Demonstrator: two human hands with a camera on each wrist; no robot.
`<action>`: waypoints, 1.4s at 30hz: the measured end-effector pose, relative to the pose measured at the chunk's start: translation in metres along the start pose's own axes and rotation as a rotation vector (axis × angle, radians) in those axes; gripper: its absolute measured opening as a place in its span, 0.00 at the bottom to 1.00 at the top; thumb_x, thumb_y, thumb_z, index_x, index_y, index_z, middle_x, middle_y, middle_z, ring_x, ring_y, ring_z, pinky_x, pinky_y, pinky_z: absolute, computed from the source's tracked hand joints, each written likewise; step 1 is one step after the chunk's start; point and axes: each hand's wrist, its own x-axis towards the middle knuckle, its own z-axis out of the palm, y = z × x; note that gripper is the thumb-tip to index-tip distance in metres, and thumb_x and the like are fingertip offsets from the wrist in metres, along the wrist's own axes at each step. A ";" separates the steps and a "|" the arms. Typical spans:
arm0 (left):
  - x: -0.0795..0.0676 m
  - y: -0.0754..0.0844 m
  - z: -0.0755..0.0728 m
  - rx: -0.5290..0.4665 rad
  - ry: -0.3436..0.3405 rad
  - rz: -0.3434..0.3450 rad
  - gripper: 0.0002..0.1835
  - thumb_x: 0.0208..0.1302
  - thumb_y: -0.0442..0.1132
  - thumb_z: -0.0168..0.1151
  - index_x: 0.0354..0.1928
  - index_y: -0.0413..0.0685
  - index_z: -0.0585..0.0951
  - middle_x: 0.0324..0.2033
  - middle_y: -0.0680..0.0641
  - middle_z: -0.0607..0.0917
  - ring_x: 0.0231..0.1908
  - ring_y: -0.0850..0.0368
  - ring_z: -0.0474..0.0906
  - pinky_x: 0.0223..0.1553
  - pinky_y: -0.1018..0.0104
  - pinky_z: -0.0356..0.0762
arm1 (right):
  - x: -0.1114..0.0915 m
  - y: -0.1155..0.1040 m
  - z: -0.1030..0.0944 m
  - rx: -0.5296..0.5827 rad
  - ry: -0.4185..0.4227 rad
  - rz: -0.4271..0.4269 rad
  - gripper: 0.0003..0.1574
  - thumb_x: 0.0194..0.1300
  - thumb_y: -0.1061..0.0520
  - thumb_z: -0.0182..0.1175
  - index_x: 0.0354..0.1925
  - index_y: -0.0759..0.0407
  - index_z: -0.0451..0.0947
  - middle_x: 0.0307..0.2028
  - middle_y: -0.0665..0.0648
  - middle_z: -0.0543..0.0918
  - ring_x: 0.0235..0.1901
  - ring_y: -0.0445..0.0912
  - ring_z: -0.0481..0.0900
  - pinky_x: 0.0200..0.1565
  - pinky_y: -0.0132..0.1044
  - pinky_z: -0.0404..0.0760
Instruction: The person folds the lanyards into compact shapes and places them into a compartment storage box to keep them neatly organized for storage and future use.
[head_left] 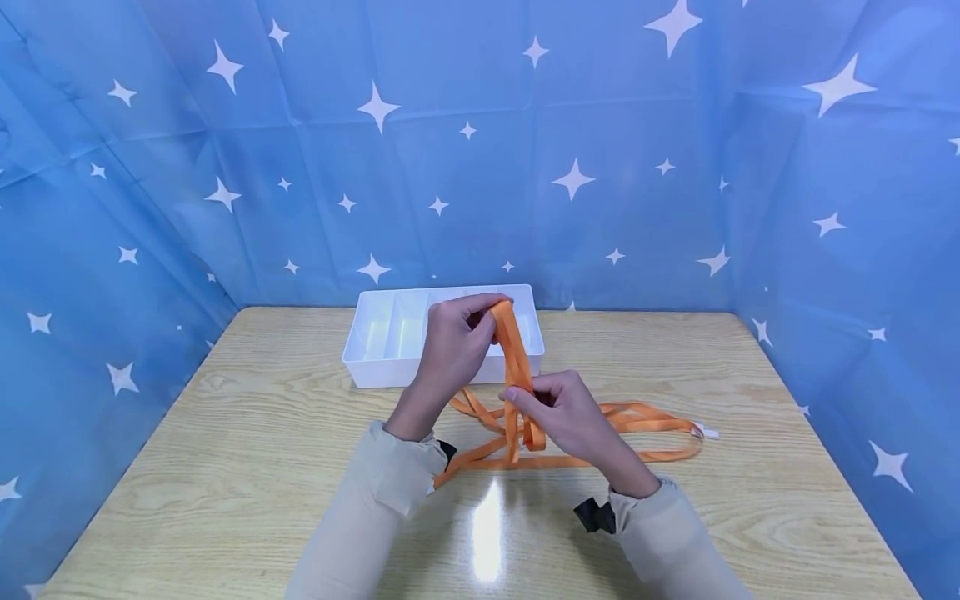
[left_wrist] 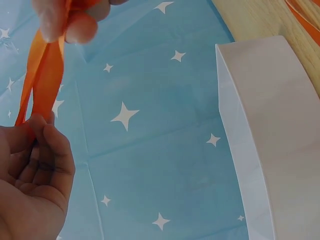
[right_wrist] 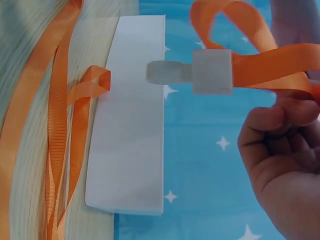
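Observation:
My left hand (head_left: pixel 459 337) pinches the upper end of a folded orange lanyard (head_left: pixel 513 342) and holds it up in front of the white box. Lower and to the right, my right hand (head_left: pixel 566 412) grips the same lanyard between thumb and fingers. The strap is stretched between both hands, with loops hanging beneath. In the right wrist view, a white plastic clip (right_wrist: pixel 212 71) hangs from a strap near the right hand. The left wrist view shows two strap layers running between the left hand (left_wrist: pixel 37 175) and the right fingers (left_wrist: pixel 75 22).
More orange lanyard straps (head_left: pixel 648 417) lie loosely on the wooden table (head_left: pixel 247 467), with a white end piece (head_left: pixel 705 431) at the right. Behind the hands stands a white divided box (head_left: pixel 382 371). A blue star-patterned curtain (head_left: pixel 465 167) surrounds the table's back and sides.

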 end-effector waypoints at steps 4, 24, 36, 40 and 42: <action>0.000 -0.001 -0.001 -0.001 -0.001 0.004 0.11 0.70 0.28 0.56 0.45 0.35 0.86 0.28 0.44 0.86 0.24 0.53 0.81 0.30 0.66 0.83 | 0.000 0.001 0.001 -0.008 0.007 -0.001 0.11 0.72 0.61 0.58 0.39 0.61 0.88 0.13 0.51 0.64 0.13 0.42 0.59 0.16 0.33 0.59; -0.004 -0.026 -0.003 0.044 0.049 -0.008 0.14 0.66 0.21 0.54 0.45 0.39 0.86 0.36 0.43 0.86 0.20 0.56 0.75 0.23 0.68 0.77 | -0.005 -0.011 -0.003 0.027 0.122 -0.112 0.07 0.68 0.65 0.62 0.35 0.63 0.86 0.18 0.54 0.77 0.13 0.44 0.62 0.15 0.36 0.63; -0.015 -0.039 0.007 0.018 -0.009 -0.041 0.12 0.66 0.22 0.56 0.43 0.39 0.86 0.34 0.44 0.86 0.19 0.57 0.75 0.23 0.68 0.78 | -0.005 -0.019 -0.007 -0.009 0.239 -0.182 0.05 0.66 0.67 0.63 0.34 0.64 0.86 0.17 0.53 0.74 0.13 0.43 0.62 0.14 0.35 0.61; -0.018 -0.040 0.011 -0.004 -0.025 -0.055 0.12 0.66 0.23 0.56 0.44 0.39 0.86 0.34 0.44 0.86 0.20 0.56 0.75 0.23 0.69 0.78 | -0.004 -0.022 -0.008 -0.008 0.264 -0.205 0.05 0.66 0.66 0.64 0.34 0.64 0.86 0.16 0.53 0.73 0.13 0.43 0.62 0.13 0.34 0.62; -0.020 -0.041 0.014 -0.013 -0.036 -0.064 0.11 0.66 0.23 0.57 0.44 0.39 0.86 0.34 0.44 0.86 0.20 0.55 0.76 0.23 0.70 0.77 | -0.003 -0.022 -0.009 -0.004 0.279 -0.207 0.04 0.66 0.66 0.64 0.35 0.66 0.86 0.17 0.55 0.75 0.13 0.43 0.63 0.14 0.34 0.63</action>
